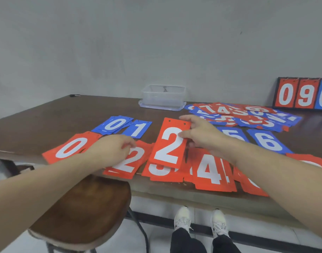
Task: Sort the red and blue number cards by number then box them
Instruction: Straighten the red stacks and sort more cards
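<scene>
While the right hand pinches a red 2 card by its upper right edge, thumb on the face and fingers behind, the card hangs tilted above the red 3 pile at the near edge of the brown table. The left hand lies palm down, fingers curled onto the red 2 pile just left of the held card; whether it grips a card there or only presses on it cannot be told.

Along the near edge the red piles run left to right: a red 0 pile, the 2s, the 3s, then a red 4 pile, with more red cards partly hidden under the right forearm. Behind them sit a blue 0 pile and a blue 1 card, which overlap, and to the right a blue 5 card, mostly covered by the right wrist, and a blue 6 card.

A loose heap of unsorted cards, red and blue mixed, spreads across the far right of the table. A clear plastic box stands on its lid near the wall, left of the heap. A scoreboard showing 0, 9, 0 leans at the far right. A wooden stool stands below the table edge.
</scene>
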